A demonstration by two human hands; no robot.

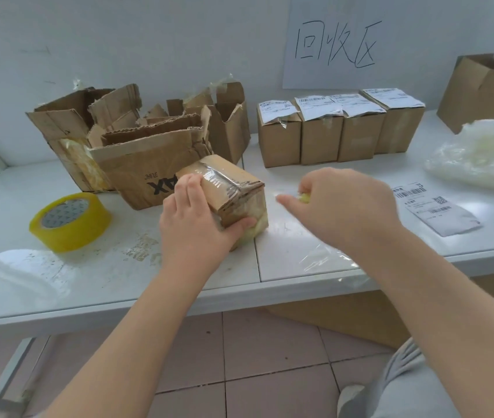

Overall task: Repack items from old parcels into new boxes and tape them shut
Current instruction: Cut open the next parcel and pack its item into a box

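A small tape-wrapped parcel (233,191) sits mid-table (58,282), gripped by the left hand (193,218) — fingers curled over its top edge, thumb pressed to the near face. Just beside it, the right hand (339,206) pinches a yellowish scrap (304,197) in its fingertips. Torn old boxes (137,140) crowd close behind the parcel; a tape roll (71,221) lies left, four labelled boxes (339,131) stand at the back, a shipping label (438,209) and plastic heap (481,155) lie right
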